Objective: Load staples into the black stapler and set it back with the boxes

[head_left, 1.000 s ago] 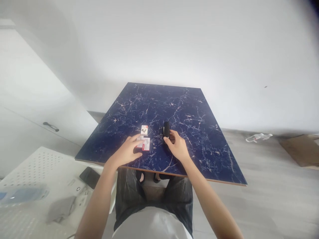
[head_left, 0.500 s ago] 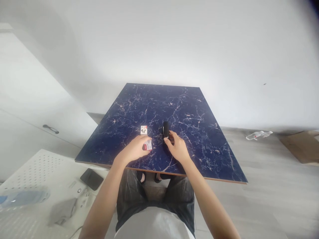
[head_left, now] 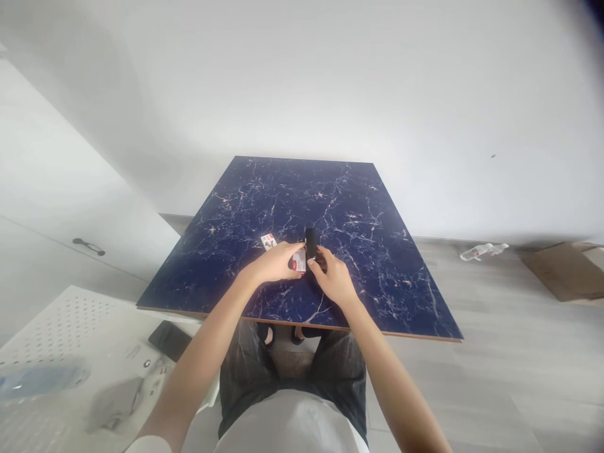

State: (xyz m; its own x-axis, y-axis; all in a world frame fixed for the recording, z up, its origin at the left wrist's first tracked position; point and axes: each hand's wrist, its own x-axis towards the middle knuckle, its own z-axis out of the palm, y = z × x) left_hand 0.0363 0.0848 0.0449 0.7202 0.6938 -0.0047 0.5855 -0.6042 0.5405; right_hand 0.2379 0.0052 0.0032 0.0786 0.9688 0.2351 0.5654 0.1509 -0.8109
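Note:
My left hand is closed round a small white-and-red printed box, thumb and fingers at its sides. A white-and-red printed piece shows tilted just beyond that hand; whether it is joined to the box is hidden. Right beside the box stands a black oblong object, its long side pointing away from me. My right hand grips its near right side between thumb and fingers. Both hands are low over the front middle of the dark blue marbled tabletop.
At lower left, a white perforated surface bears a dark phone, a clear plastic bottle and a grey item. A cardboard box and a crumpled clear bottle lie on the floor at right. A white wall stands behind the table.
My left hand has moved right with the white-and-red box, up against the black object. The printed piece beyond it has tilted. My right hand stays on the black object.

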